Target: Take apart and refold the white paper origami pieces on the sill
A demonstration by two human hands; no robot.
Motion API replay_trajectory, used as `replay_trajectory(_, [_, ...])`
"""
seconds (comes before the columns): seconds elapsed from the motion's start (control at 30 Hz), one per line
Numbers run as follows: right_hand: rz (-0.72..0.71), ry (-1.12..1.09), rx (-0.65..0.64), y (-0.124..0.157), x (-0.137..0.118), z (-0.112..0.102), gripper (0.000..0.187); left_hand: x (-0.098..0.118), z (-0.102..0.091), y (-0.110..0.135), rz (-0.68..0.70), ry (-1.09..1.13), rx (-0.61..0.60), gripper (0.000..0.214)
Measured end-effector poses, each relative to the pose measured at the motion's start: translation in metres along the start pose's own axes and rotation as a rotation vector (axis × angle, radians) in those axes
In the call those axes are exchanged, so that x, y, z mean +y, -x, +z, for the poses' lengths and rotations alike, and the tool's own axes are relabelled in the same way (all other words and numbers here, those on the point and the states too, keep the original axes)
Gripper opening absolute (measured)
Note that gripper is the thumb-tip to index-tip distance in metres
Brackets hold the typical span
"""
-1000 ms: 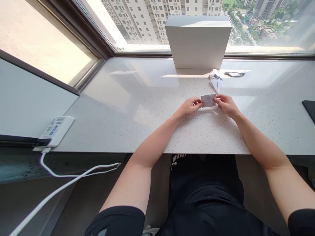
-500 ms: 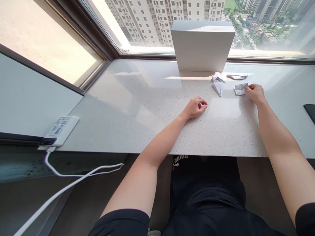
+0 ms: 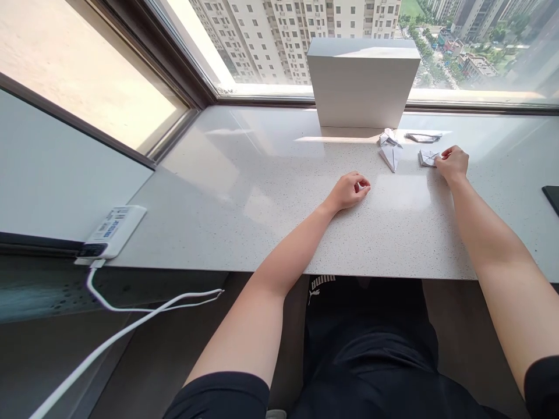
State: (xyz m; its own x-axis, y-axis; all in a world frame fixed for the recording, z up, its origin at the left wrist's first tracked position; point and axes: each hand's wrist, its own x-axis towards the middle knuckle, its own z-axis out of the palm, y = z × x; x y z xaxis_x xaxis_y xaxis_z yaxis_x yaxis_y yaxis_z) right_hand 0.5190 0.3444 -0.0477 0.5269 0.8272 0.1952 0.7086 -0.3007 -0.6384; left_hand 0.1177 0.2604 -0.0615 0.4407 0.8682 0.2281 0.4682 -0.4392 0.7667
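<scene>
My right hand [image 3: 454,162] has its thumb and fingers closed on the right edge of a small folded paper square [image 3: 428,157]. Crease lines cross the top of this white piece, and its right side is partly hidden behind my fingertips. My left hand [image 3: 350,190] rests on the counter with its fingers curled in toward the thumb and nothing visible in them. Between the hands, farther back, lies a folded paper shape with a pointed end [image 3: 391,152] facing me. A flat, narrow folded paper strip [image 3: 423,138] lies just behind the square.
A pale box [image 3: 362,87] stands upright at the window behind the papers. On the speckled white counter [image 3: 262,233], a white power bank [image 3: 114,231] with a white cable [image 3: 126,329] sits at the left edge. A dark flat object [image 3: 552,196] is at the far right.
The paper square has tilted in my right hand, so its creased face looks flatter and its front side shows. My left hand keeps its pose. The whole view has shifted slightly.
</scene>
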Motion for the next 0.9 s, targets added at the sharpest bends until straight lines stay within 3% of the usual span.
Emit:
replay_trajectory(0.2, [0.052,-0.125,0.101,0.007,0.002,-0.007,0.02,0.001,-0.001,0.0,-0.004,0.0,-0.001,0.012])
replay_trajectory(0.3, [0.059,-0.201,0.154,0.031,-0.004,-0.007,0.018,0.001,-0.001,-0.001,-0.003,0.007,0.003,0.013])
replay_trajectory(0.37, [-0.041,-0.258,0.073,0.064,-0.014,-0.001,0.017,0.0,-0.001,-0.001,-0.006,0.007,0.008,0.015])
replay_trajectory(0.53, [-0.545,-0.267,-0.466,0.162,-0.052,0.021,0.011,-0.003,-0.004,0.001,0.046,-0.096,0.015,0.02])
replay_trajectory(0.6, [-0.736,-0.186,-0.593,0.183,-0.063,0.025,0.011,-0.006,-0.006,0.003,0.062,-0.193,0.024,0.024])
replay_trajectory(0.67, [-0.788,-0.17,-0.64,0.19,-0.068,0.024,0.008,-0.01,-0.008,0.005,0.048,-0.263,0.011,0.031])
replay_trajectory(0.9, [-0.686,-0.228,-0.646,0.177,-0.062,0.017,0.012,-0.021,-0.011,0.008,0.051,-0.295,-0.077,0.041])
